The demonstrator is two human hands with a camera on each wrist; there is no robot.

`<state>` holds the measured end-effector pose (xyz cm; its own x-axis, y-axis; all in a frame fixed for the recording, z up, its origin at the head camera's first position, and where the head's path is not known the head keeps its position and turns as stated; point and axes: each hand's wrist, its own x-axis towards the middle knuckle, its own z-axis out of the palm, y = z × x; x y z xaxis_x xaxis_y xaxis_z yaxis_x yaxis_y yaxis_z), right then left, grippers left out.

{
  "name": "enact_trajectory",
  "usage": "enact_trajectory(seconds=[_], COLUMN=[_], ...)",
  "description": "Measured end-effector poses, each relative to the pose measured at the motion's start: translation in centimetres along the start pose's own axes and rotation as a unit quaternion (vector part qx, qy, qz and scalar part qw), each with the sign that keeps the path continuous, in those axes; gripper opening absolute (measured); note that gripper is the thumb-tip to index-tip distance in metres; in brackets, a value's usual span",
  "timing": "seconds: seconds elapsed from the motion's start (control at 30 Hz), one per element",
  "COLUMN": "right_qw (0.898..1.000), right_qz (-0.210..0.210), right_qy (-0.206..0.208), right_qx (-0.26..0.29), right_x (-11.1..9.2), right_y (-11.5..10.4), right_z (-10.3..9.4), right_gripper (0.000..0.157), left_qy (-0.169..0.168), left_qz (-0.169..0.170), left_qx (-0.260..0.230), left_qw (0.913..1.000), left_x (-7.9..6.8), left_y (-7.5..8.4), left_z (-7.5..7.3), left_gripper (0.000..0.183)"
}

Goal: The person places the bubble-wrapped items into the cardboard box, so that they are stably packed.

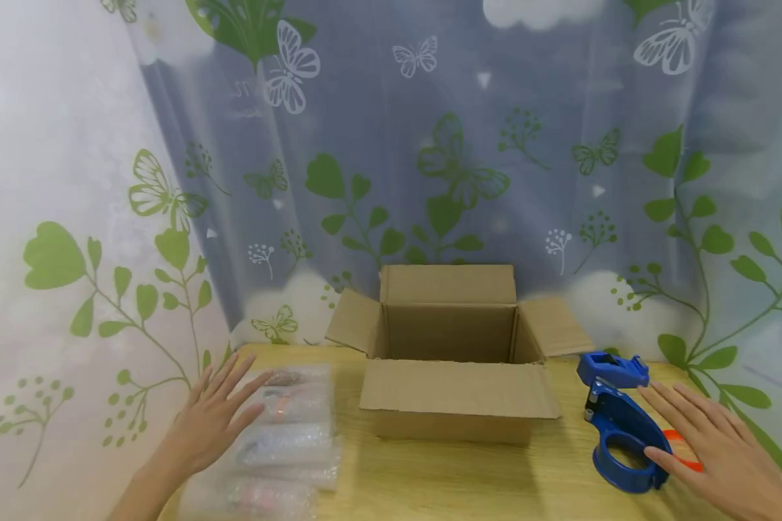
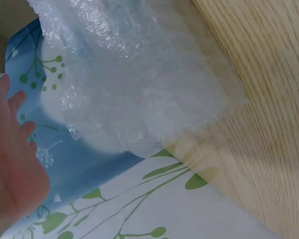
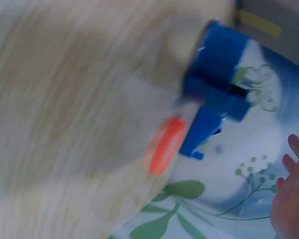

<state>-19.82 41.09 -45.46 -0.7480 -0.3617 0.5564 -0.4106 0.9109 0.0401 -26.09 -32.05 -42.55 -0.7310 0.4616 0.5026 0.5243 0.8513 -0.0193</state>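
Observation:
An open cardboard box (image 1: 459,391) stands mid-table with its flaps folded outward. To its left lie several bubble-wrapped packages (image 1: 287,441), their contents blurred by the wrap; one bubble-wrap package (image 2: 139,74) fills much of the left wrist view. Fingers spread, my left hand (image 1: 208,423) hovers by these packages and holds nothing. Over on the right, my right hand (image 1: 723,445) is stretched out flat beside a blue tape dispenser (image 1: 625,441) with a round ring. Partly behind that hand is an orange ring-shaped thing (image 1: 684,450). Whether the hand touches either cannot be told.
A smaller blue tape holder (image 1: 612,369) sits behind the larger dispenser, right of the box. The wood-grain table (image 1: 443,477) ends against a patterned curtain (image 1: 378,145) at the back and sides.

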Motion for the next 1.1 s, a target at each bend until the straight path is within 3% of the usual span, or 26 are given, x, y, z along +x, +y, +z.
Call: enact_trajectory(seconds=[0.17,0.27,0.43,0.53,0.63,0.73,0.87,1.03,1.1], right_qw=[0.988,0.973,0.949,0.948,0.956,0.962,0.960,0.943,0.934], right_qz=[0.059,0.069,0.062,0.026,-0.017,-0.030,-0.003,0.062,0.076], right_qy=[0.005,0.014,0.022,0.032,0.044,0.040,-0.003,-0.054,-0.055], right_qx=[0.140,0.219,0.309,0.316,0.291,0.270,0.280,0.324,0.344], right_x=[2.2,4.1,7.8,10.0,12.0,13.5,14.7,14.9,14.8], right_y=[-1.3,-2.5,-5.4,-7.1,-8.3,-9.2,-9.8,-10.2,-10.3], right_z=[-1.8,-3.1,-4.6,-4.3,-3.2,-2.3,-1.2,0.1,0.7], right_gripper=[0.086,0.080,0.073,0.070,0.065,0.053,0.043,0.046,0.045], left_qy=[-0.030,-0.046,-0.099,-0.113,-0.129,-0.158,-0.190,-0.197,-0.200], left_qz=[-0.065,-0.087,-0.134,-0.156,-0.169,-0.173,-0.166,-0.152,-0.153], left_qx=[-0.099,-0.141,-0.196,-0.201,-0.215,-0.239,-0.263,-0.260,-0.270], left_qw=[0.9926,0.9851,0.9664,0.9605,0.9531,0.9424,0.9311,0.9332,0.9292], left_x=[-0.6,-1.4,-3.6,-5.0,-6.1,-7.0,-7.7,-8.1,-8.2], left_y=[-0.3,-0.5,-0.9,-1.4,-1.8,-2.1,-2.3,-2.4,-2.6], left_z=[-0.5,-1.0,-2.1,-2.4,-2.4,-2.3,-1.9,-1.3,-1.0], left_gripper=[0.050,0.048,0.048,0.051,0.051,0.051,0.051,0.047,0.047])
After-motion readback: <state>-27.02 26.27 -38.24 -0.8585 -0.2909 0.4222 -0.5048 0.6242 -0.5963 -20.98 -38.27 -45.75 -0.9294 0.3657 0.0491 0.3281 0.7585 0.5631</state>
